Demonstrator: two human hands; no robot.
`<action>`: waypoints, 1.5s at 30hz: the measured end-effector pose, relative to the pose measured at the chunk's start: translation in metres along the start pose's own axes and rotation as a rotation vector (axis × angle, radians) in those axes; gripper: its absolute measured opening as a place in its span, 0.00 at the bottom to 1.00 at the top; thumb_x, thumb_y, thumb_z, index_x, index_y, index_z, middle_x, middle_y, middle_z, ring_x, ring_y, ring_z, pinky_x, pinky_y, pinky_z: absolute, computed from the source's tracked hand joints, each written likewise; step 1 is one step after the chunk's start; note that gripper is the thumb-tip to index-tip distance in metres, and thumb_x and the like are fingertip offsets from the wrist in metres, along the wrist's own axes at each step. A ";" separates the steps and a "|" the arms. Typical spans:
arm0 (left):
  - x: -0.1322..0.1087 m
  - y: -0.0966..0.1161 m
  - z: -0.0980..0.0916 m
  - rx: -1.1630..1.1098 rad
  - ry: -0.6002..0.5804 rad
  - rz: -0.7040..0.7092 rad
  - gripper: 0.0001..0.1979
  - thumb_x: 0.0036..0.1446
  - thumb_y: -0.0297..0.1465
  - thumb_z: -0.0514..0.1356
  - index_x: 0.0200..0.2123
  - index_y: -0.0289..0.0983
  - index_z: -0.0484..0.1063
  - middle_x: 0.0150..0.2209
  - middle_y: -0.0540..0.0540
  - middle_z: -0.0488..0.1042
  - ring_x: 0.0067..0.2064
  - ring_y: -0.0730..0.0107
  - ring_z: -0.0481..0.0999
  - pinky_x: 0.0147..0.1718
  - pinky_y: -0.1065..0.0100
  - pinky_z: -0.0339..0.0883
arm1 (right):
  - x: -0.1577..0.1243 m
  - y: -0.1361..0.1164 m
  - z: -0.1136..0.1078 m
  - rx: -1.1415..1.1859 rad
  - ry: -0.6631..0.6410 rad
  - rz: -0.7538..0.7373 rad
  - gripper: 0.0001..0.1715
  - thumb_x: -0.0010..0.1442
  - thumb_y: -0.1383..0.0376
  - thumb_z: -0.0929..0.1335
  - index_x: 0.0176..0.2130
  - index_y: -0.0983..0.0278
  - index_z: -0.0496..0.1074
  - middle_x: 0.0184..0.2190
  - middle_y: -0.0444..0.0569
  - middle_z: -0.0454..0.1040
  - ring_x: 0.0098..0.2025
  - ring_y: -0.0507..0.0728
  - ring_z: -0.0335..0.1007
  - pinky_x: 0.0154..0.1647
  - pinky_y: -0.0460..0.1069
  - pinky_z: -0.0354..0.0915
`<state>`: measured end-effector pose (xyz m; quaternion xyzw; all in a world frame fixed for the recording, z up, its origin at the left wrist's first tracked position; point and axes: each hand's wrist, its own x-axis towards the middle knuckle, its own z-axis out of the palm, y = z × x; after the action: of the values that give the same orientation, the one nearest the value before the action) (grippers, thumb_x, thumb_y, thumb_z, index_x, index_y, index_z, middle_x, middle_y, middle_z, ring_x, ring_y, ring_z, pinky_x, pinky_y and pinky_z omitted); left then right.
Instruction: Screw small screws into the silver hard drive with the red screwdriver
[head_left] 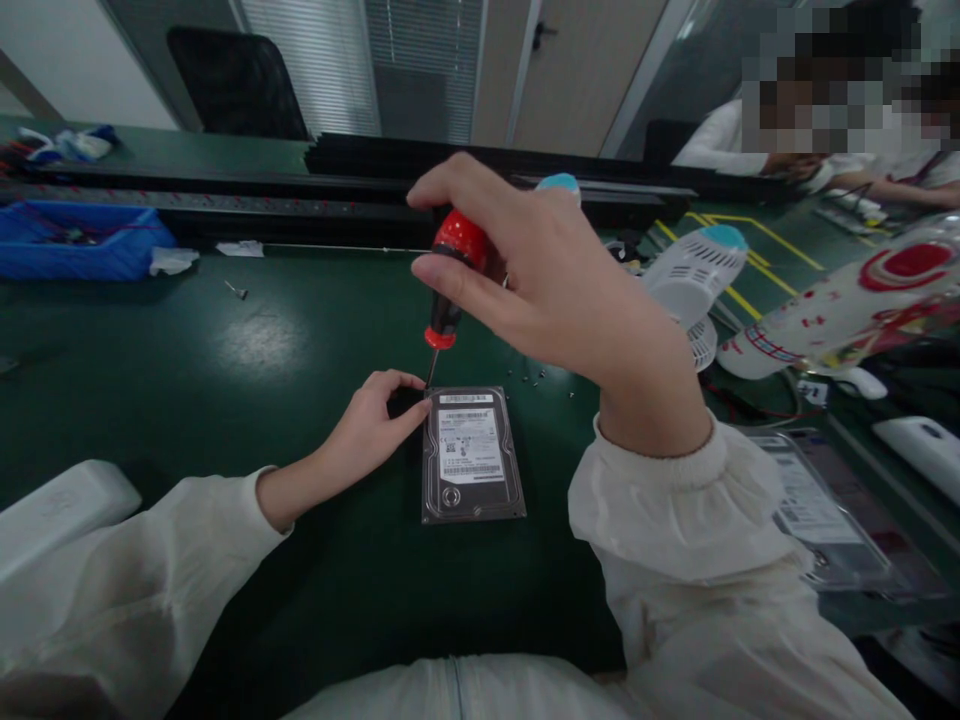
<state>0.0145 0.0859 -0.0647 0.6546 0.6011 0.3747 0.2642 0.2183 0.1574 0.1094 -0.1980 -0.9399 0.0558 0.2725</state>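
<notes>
A hard drive (469, 445) lies flat, label up, on the dark green table. My right hand (555, 270) is closed around the red and black handle of a screwdriver (446, 310). Its shaft points down, tilted slightly, with the tip at the drive's upper left corner. My left hand (371, 425) grips that same corner, thumb against the drive's left edge and index finger beside the screwdriver's tip. The tip itself and any screw under it are too small to make out. Several tiny screws (535, 378) lie loose just right of the drive.
A blue bin (82, 240) stands at the far left, near a small metal piece (236, 290). To the right are a white fan (694, 270), a patterned bottle (832, 310) and another drive in a clear tray (825, 510). A white box (67, 500) sits at left. Co-workers sit at back right.
</notes>
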 end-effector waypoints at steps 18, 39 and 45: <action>-0.001 0.000 -0.001 0.019 -0.010 -0.017 0.20 0.62 0.46 0.62 0.49 0.38 0.78 0.47 0.43 0.77 0.50 0.54 0.77 0.51 0.52 0.72 | -0.002 -0.002 -0.002 -0.118 0.012 0.143 0.24 0.72 0.60 0.59 0.59 0.69 0.71 0.42 0.52 0.78 0.40 0.54 0.69 0.41 0.51 0.58; -0.002 0.000 -0.002 0.030 -0.016 -0.015 0.20 0.63 0.46 0.62 0.49 0.38 0.77 0.48 0.43 0.77 0.50 0.54 0.77 0.51 0.52 0.72 | 0.001 -0.002 -0.003 -0.176 0.090 0.137 0.23 0.72 0.55 0.62 0.41 0.68 0.77 0.33 0.50 0.78 0.33 0.51 0.68 0.39 0.51 0.59; -0.001 -0.001 -0.002 0.033 -0.010 0.000 0.19 0.63 0.45 0.62 0.49 0.38 0.77 0.48 0.43 0.77 0.50 0.55 0.77 0.51 0.52 0.72 | 0.001 0.000 -0.002 -0.129 0.152 0.025 0.22 0.72 0.55 0.63 0.49 0.66 0.78 0.39 0.48 0.81 0.35 0.50 0.72 0.42 0.49 0.63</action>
<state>0.0122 0.0849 -0.0647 0.6607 0.6058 0.3616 0.2564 0.2187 0.1577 0.1118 -0.2306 -0.9155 -0.0165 0.3291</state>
